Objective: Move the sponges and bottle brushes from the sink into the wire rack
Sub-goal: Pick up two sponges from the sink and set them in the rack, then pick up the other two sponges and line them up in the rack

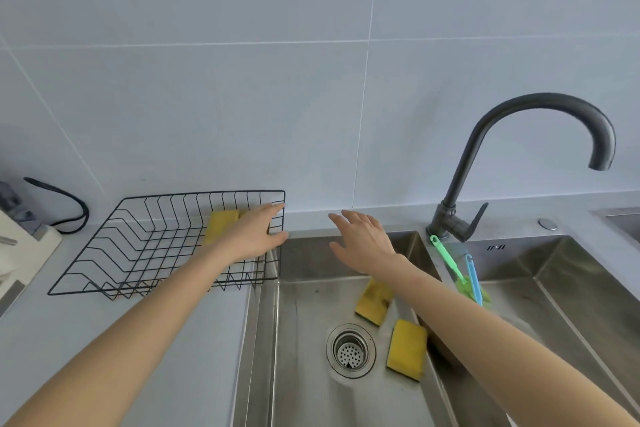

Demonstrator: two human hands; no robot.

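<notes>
Two yellow sponges (375,302) (407,348) lie in the left basin of the steel sink (301,340), near the drain strainer (350,350); a third sponge (220,225) sits in the black wire rack (138,246) on the counter; the left hand (256,236) hovers over it, fingers spread, grasping nothing; the right hand (363,241) hangs relaxed above the basin; green (446,258) and blue bottle brushes (473,277) lean in the right basin below the faucet (519,149).

Sponges (375,302) – three; bottle brushes (450,263) – two; wire rack (104,253) – one; hands (254,236) – two
</notes>
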